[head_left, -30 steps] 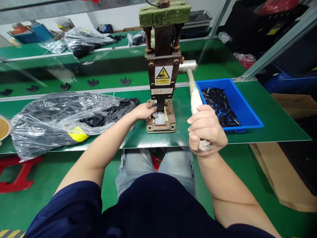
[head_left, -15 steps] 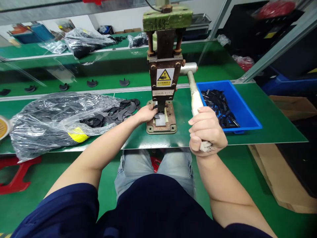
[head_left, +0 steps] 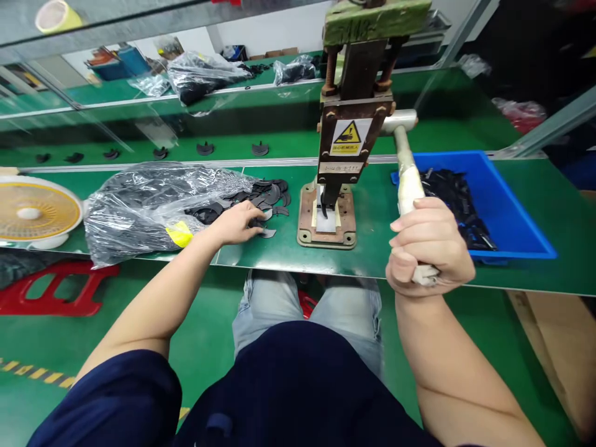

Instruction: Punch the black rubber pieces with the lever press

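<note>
The left hand (head_left: 236, 223) had moved from the press base (head_left: 307, 226), where it was half a second earlier, to the loose crescent pieces (head_left: 274, 194) on the bench (head_left: 284, 257). Its grip was partly bent, fingers at the near pieces; whether it had closed on one could not be determined. The right hand (head_left: 431, 248) was unchanged: its grip remained fully wrapped around the lever (head_left: 408, 183) of the press (head_left: 347, 139). The view had turned, bringing more of the fan (head_left: 32, 211) into sight at left.

The crescent pieces were thin, curved, and dark grey to black. They overlapped in a heap at the mouth of the clear plastic bag (head_left: 135, 195), left of the press base.
</note>
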### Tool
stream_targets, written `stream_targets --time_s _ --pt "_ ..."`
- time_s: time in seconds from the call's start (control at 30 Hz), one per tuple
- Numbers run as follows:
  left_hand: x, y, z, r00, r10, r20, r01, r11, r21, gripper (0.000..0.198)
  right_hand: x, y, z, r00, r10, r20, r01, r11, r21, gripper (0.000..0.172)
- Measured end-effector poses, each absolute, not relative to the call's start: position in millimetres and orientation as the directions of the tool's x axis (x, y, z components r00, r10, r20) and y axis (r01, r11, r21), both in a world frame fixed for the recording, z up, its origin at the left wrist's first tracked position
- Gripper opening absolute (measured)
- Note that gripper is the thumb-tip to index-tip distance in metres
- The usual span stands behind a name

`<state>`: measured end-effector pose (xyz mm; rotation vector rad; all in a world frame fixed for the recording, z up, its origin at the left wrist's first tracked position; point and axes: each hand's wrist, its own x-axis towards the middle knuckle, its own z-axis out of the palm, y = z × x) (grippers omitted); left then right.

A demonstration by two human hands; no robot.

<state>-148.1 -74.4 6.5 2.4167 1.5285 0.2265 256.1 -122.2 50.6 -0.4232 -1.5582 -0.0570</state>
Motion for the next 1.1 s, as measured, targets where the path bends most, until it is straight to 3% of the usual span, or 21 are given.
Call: stream_targets --time_s 0.13,0.27,0.4,0.6,0.77,0.9,1.1 --pt "-152.0 -72.2 -11.8 0.476 0.874 -0.099 0.876 -0.461 0.140 0.040 257.3 -120.1 49.5 0.021 0.222 0.975 0.306 0.927 -0.217 0.021" --pt "-146.3 -61.1 -9.7 0.483 0.866 -0.128 0.874 -0.469 0.125 0.028 258.6 -116.0 48.5 0.008 0.177 0.984 0.306 0.937 -0.171 0.022" --pt "-139.2 -57.8 0.4 0.453 0.883 -0.120 0.877 -0.418 0.237 0.011 256.9 -113.3 47.6 0.047 0.169 0.985 0.303 0.937 -0.175 0.024" --pt "-107.5 -55.5 -1.6 0.469 0.881 0.056 0.814 -0.456 0.361 0.016 254.6 -114.8 48.3 0.056 0.177 0.983 0.312 0.932 -0.186 0.027" --pt "-66.7 -55.1 -29.4 0.288 0.957 -0.037 0.759 -0.205 0.617 0.018 257.3 -117.9 49.2 0.031 0.208 0.978 0.317 0.925 -0.207 0.024" --pt "-54.6 -54.2 -38.8 0.135 0.990 -0.050 0.655 -0.052 0.754 0.026 259.1 -118.3 48.9 0.010 0.217 0.976 0.329 0.921 -0.208 0.023" --pt "-33.0 -38.6 -21.6 0.180 0.972 -0.153 0.401 0.070 0.914 0.037 254.8 -119.4 48.9 0.050 0.214 0.976 0.337 0.916 -0.218 0.023"
